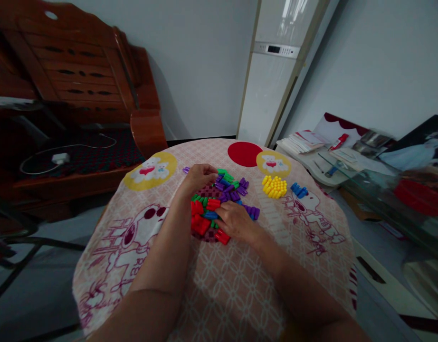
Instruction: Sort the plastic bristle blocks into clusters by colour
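A mixed pile of small ridged plastic toy pieces lies on the table, with purple pieces (pixel 230 195), green pieces (pixel 226 175), red pieces (pixel 200 224) and a blue piece (pixel 211 215). My left hand (pixel 200 178) reaches over the pile's far left side, its fingers bent and drawn together beside purple and green pieces. At the near right side, my right hand (pixel 236 220) has its fingers curled down by the red and blue pieces. What either set of fingertips holds is too small or hidden to make out.
To the right sit a cluster of yellow pieces (pixel 274 186) and a few blue pieces (pixel 299 190). A patterned cloth (pixel 236 289) covers the round table. Beyond are a wooden bench (pixel 83 71), a white floor-standing unit (pixel 272 80) and a cluttered glass-topped shelf (pixel 368 185).
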`<state>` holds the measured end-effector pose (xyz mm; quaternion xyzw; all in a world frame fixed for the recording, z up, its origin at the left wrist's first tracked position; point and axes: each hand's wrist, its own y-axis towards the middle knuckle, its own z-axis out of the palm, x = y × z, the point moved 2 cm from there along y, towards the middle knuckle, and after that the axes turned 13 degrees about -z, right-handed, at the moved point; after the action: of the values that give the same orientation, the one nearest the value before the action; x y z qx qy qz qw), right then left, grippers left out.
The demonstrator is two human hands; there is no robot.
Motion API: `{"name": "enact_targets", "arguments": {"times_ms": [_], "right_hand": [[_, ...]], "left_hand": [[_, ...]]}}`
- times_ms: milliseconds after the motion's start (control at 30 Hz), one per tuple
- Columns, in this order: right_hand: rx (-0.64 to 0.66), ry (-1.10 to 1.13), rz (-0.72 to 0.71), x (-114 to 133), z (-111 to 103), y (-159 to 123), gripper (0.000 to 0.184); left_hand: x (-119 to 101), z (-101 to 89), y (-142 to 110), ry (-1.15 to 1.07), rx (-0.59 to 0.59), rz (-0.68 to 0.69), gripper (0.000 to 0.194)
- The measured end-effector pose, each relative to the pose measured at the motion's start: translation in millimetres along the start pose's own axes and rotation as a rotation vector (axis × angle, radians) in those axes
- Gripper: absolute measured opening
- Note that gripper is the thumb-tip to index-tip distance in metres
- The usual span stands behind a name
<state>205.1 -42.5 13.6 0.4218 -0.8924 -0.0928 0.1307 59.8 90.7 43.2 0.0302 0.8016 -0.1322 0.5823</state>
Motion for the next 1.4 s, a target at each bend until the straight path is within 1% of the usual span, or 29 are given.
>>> {"name": "enact_targets", "arguments": {"times_ms": [100,167,200,267,367,433,500,600,767,833,900,933,1000,1067,1100,1200,1267,1300,1400], "right_hand": [[-0.016,-0.015,0.042,-6.9,-7.6,-3.4,0.012],[-0.067,0.038,0.072,-12.7,-16.3,-5.8,0.007],[-0.116,0.077,0.093,-16.3,-21.6,-7.1,0.005],[-0.278,0.169,0.164,-25.6,-32.9,-10.6,0.005],[-0.587,0.362,0.35,-42.9,-44.0,-18.9,0.012],[-0.724,0.514,0.459,-52.7,-44.0,-24.0,0.02],[-0.765,0.633,0.514,-58.9,-40.5,-26.6,0.025],[-0.723,0.688,0.525,-62.6,-37.6,-27.4,0.024],[-0.701,0.593,0.479,-67.7,-47.7,-30.5,0.024],[-0.656,0.592,0.469,-73.7,-53.9,-35.0,0.02],[-0.646,0.594,0.493,-84.5,-62.8,-44.6,0.018],[-0.674,0.585,0.518,-91.9,-68.7,-51.9,0.018],[-0.798,0.532,0.591,-109.6,-82.6,-71.8,0.02],[-0.989,0.395,0.707,-128.7,-96.7,-98.0,0.021],[-1.065,0.32,0.763,-137.6,-102.1,-112.0,0.021],[-1.209,0.127,0.901,-159.6,-108.6,-152.3,0.022],[-1.24,0.009,0.957,-170.4,-105.5,-174.9,0.03],[-1.231,-0.054,0.978,-174.8,-102.5,-184.2,0.033],[-1.144,-0.221,1.032,-185.5,-90.5,-202.9,0.037]], "left_hand": [[3.1,0.1,3.0,0.007,-0.007,-0.001,0.019],[3.0,-0.2,3.1,0.012,-0.008,0.003,0.022],[1.5,0.0,2.0,0.009,0.004,0.007,0.024],[-4.7,2.2,-3.3,-0.009,0.069,0.018,0.03],[-19.5,12.3,-16.1,-0.038,0.262,0.061,0.039],[-28.7,23.0,-24.0,-0.023,0.384,0.094,0.041],[-34.0,34.4,-28.1,-0.006,0.453,0.11,0.037],[-34.5,48.5,-26.4,-0.01,0.447,0.117,0.029],[-28.6,66.5,-18.8,0.022,0.376,0.175,0.026],[-28.3,72.6,-18.3,0.043,0.361,0.214,0.026],[-29.4,75.6,-19.1,0.041,0.351,0.248,0.028],[-30.2,75.3,-19.7,0.029,0.345,0.257,0.029],[-31.8,70.8,-20.7,-0.002,0.316,0.247,0.031],[-33.0,62.6,-21.2,-0.019,0.266,0.214,0.031],[-33.4,58.1,-21.4,-0.022,0.239,0.198,0.031],[-34.3,47.5,-21.4,-0.028,0.187,0.165,0.03],[-34.3,44.8,-21.2,-0.042,0.184,0.148,0.03],[-34.2,44.5,-21.2,-0.05,0.184,0.143,0.029],[-34.5,45.2,-21.7,-0.068,0.18,0.139,0.027]]}}
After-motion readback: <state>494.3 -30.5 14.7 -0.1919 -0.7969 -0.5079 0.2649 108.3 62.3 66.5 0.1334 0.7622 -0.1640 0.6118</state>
